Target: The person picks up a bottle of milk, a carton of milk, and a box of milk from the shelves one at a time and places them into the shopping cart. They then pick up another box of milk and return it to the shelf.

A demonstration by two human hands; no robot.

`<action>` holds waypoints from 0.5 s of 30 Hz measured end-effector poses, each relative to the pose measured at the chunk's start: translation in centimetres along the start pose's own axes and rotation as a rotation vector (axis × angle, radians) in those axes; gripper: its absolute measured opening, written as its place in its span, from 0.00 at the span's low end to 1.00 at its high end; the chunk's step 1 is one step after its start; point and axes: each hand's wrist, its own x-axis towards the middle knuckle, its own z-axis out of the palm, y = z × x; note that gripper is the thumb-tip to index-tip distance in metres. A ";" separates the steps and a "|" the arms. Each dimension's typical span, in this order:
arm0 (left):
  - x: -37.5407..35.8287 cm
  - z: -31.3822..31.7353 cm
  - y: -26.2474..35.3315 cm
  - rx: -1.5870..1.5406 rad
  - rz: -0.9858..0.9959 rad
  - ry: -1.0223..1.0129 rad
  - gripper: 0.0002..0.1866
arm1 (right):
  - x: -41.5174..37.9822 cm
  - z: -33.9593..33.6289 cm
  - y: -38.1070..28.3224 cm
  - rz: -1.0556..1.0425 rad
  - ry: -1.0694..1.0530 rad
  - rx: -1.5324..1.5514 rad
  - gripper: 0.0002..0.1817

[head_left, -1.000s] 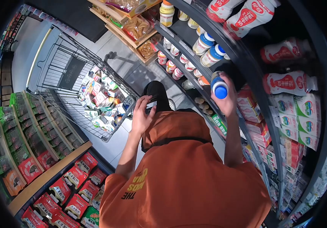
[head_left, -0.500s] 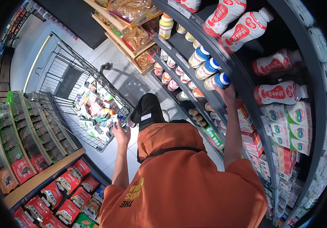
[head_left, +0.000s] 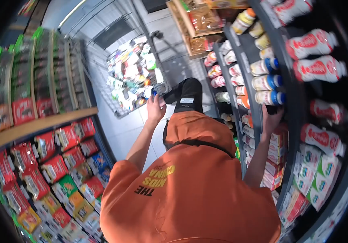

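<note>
My left hand [head_left: 155, 110] is at the near corner of a wire shopping cart [head_left: 119, 112], fingers apart and pointing up. Beside its fingertips is a small blue item [head_left: 154, 92]; I cannot make out what it is. My right hand [head_left: 272, 119] reaches into the shelf on the right, just below a row of white bottles with blue caps. The closest blue-capped bottle [head_left: 269, 97] lies right above its fingers, which look parted around a dark gap. Many mixed packages [head_left: 130, 71] fill the cart's bottom.
Red-and-white bottles [head_left: 319, 69] lie on the upper shelf at right. White-and-green cartons [head_left: 317, 174] stand below them. On the left is a rack of red packets [head_left: 54, 169] with a wooden edge [head_left: 40, 126]. Wooden crates [head_left: 198, 28] hold bagged food at the back.
The view has turned, so cart and shelves appear shifted. My right hand has gone from touching the end blue-capped bottle to just below it. My left hand remains by the cart corner.
</note>
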 end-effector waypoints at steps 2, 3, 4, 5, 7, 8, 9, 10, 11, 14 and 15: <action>-0.4 0.1 -0.5 0.011 -0.059 -0.039 0.37 | -2.9 0.9 -2.4 0.017 0.109 -0.289 0.38; -0.7 -0.2 -0.3 0.030 -0.112 -0.077 0.38 | -4.1 1.3 -3.3 0.022 0.174 -0.436 0.37; -1.1 -0.1 -0.6 0.028 -0.125 -0.091 0.39 | -4.9 1.7 -3.7 -0.033 0.147 -0.452 0.36; -1.4 0.0 -0.9 0.027 -0.133 -0.106 0.39 | -5.8 2.2 -3.7 -0.086 0.124 -0.470 0.36; -2.0 0.2 -1.2 0.037 -0.148 -0.129 0.41 | -6.9 3.1 -4.3 -0.146 0.062 -0.405 0.34; -2.1 0.4 -1.2 0.055 -0.155 -0.130 0.41 | -7.1 3.5 -4.3 -0.159 0.040 -0.366 0.33; -2.2 0.5 -1.2 0.072 -0.163 -0.129 0.41 | -7.3 4.0 -4.1 -0.174 0.018 -0.325 0.33; -2.1 0.6 -1.3 0.090 -0.171 -0.126 0.41 | -7.3 4.5 -4.0 -0.190 -0.004 -0.283 0.32; -2.0 0.7 -1.3 0.093 -0.180 -0.130 0.41 | -7.3 4.8 -4.0 -0.186 -0.014 -0.235 0.30; -1.7 0.5 -1.2 0.071 -0.196 -0.134 0.40 | -7.2 5.3 -5.1 -0.186 -0.075 -0.273 0.27; -1.6 0.3 -1.1 0.040 -0.195 -0.127 0.39 | -7.3 5.4 -5.2 -0.169 -0.093 -0.263 0.25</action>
